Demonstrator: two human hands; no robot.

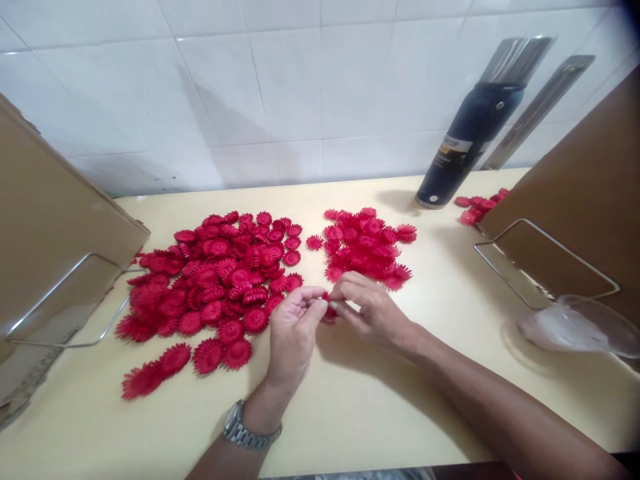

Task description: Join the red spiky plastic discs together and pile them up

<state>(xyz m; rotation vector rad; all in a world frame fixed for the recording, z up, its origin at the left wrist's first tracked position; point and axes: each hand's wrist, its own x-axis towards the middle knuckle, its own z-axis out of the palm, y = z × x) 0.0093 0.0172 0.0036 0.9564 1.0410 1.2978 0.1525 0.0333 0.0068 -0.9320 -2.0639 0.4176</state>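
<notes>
My left hand [296, 328] and my right hand [367, 308] meet over the table, fingertips closed on one small red flower-shaped piece [327, 303]. Fingers cover most of that piece. To the left spreads a large pile of dark red, round, petal-edged pieces [215, 280]; some lie apart at its near side. Just beyond my right hand is a smaller, looser pile of brighter red spiky pieces [367, 243]. A metal watch [250, 427] is on my left wrist.
A dark blue flask [460, 137] with a steel cap stands at the back right, near a metal strip [540, 110] against the tiled wall. Cardboard boxes [55, 180] and wire frames [550, 250] flank both sides. A clear plastic cup [575, 327] lies right; more red pieces [483, 205] sit behind.
</notes>
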